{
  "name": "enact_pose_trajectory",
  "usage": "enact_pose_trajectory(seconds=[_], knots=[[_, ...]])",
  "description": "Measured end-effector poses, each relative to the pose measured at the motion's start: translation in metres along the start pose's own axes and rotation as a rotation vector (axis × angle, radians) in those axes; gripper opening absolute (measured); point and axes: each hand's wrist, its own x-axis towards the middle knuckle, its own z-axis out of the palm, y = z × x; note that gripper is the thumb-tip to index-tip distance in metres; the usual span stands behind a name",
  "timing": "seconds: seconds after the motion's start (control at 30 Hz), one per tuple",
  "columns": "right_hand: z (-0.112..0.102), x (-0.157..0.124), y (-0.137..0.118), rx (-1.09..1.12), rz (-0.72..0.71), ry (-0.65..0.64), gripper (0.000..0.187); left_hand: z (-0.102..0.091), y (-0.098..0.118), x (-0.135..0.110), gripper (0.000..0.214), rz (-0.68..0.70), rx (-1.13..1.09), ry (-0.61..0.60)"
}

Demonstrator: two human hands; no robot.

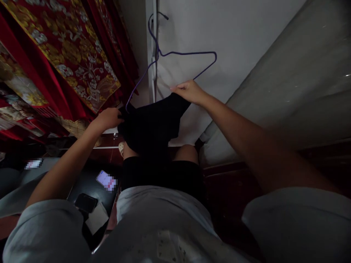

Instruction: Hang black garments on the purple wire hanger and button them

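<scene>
A black garment (153, 122) is stretched between my two hands over the lower bar of a purple wire hanger (189, 53). My left hand (109, 118) grips its left end, close to the hanger's lower left corner. With thumb and fingers pinched, my right hand (189, 91) holds the garment's upper right edge, by the hanger's right side. The hanger's hook stands up against a narrow white upright post. Folds in the dark cloth are hard to make out, and its exact kind does not show.
Red and gold embroidered cloth (82, 54) hangs at the left. A grey-green draped sheet (290, 87) slopes down at the right. On a dark seat (90, 171) at lower left lie a lit phone (105, 179), a dark phone-like object (86, 202) and a pale packet (97, 218).
</scene>
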Motion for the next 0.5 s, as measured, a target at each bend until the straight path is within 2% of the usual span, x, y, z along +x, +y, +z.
enact_pose_trajectory(seconds=[0.13, 0.27, 0.4, 0.5], knots=[[-0.007, -0.018, 0.002, 0.034, -0.011, 0.071, 0.055, -0.005, 0.023, 0.004, 0.014, 0.180, -0.114, 0.096], [0.003, -0.022, -0.003, 0.034, 0.005, 0.120, 0.053, -0.015, 0.042, 0.007, 0.010, 0.339, -0.324, 0.298], [0.018, -0.029, -0.023, 0.052, -0.016, 0.076, 0.044, -0.026, 0.045, 0.035, 0.009, 0.333, -0.543, 0.436], [0.027, -0.038, -0.039, 0.059, -0.015, 0.082, 0.039, -0.028, 0.048, 0.060, 0.007, 0.304, -0.556, 0.544]])
